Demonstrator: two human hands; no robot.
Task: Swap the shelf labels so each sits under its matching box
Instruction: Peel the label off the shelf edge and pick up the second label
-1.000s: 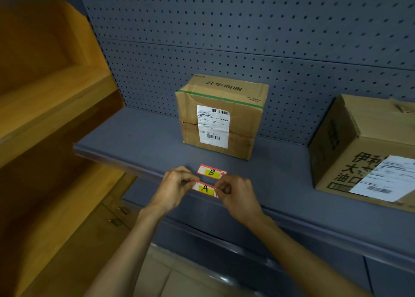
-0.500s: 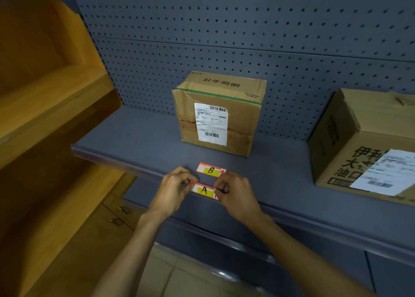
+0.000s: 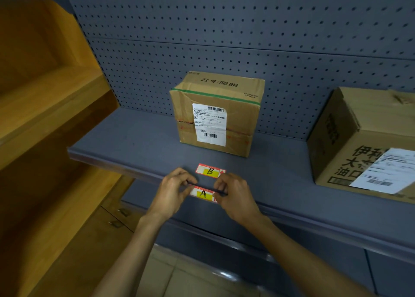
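Pinching label A (image 3: 203,194) at shelf (image 3: 134,139) edge: left hand (image 3: 171,190) and right hand (image 3: 233,195) fingers on its ends; label B (image 3: 210,171) lies just behind.

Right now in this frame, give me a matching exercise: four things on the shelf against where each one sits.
Things:
1. label A
2. label B
3. green-taped box
4. larger box

Places:
a. at the right edge of view
b. flat on the shelf top, in front of the green-taped box
c. at the shelf's front edge, pinched between the left hand and right hand
d. mid-shelf, against the pegboard

Pairs: 1-c, 2-b, 3-d, 4-a
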